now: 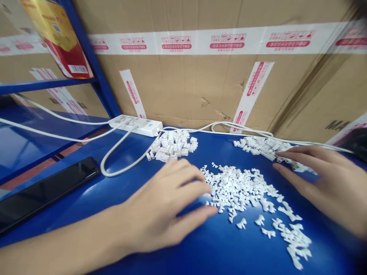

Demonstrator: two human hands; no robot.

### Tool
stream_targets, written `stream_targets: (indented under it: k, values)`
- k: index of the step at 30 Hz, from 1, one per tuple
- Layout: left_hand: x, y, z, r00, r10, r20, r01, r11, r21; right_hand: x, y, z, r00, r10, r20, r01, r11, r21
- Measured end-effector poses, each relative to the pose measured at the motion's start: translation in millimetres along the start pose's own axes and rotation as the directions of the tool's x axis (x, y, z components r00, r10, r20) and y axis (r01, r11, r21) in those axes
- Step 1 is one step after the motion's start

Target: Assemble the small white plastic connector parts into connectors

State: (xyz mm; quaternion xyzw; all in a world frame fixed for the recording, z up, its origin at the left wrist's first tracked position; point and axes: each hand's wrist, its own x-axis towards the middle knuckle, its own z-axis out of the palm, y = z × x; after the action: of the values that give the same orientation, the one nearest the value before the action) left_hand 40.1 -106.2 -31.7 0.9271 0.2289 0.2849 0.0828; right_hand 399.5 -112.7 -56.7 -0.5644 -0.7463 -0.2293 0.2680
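My left hand (169,202) hovers at the left edge of a pile of small white plastic clips (235,187), fingers apart and bent over the nearest pieces. Nothing shows in its grasp, though the fingertips partly cover some clips. Over on the right, my right hand (323,175) reaches with spread fingers to a heap of white rectangular plastic pieces (260,146). Its fingertips are at that heap's right part, and whether they touch cannot be made out. Behind my left hand lies another heap of small white block-like parts (173,144). A few clips lie scattered toward the front right (296,240).
A white power strip (137,125) with plugged-in cables lies at the back left. A black phone (48,191) rests on the blue table (114,198). Large cardboard boxes (183,84) stand behind, and a red and yellow pouch (61,42) is on a blue shelf.
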Motion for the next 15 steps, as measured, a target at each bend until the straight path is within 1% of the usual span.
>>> stream_targets:
  k: [2,5,10,15]
  values:
    - [-3,7,5.8,0.996,-0.004,0.094,0.009,0.998,-0.058,0,7,6,0.998,-0.029,0.048,0.031,0.999,-0.034]
    - [-5,8,10.0,0.985,-0.039,0.167,0.053,0.996,-0.078,-1,13,14,0.995,-0.059,0.077,0.061,0.998,-0.031]
    - [-4,1,11.3,0.969,-0.131,0.209,0.148,0.987,-0.068,-1,16,23,0.992,-0.086,0.089,0.089,0.996,-0.032]
    - [-4,1,10.7,0.968,-0.125,0.219,0.152,0.983,-0.108,2,11,18,0.991,-0.108,0.078,0.109,0.994,-0.013]
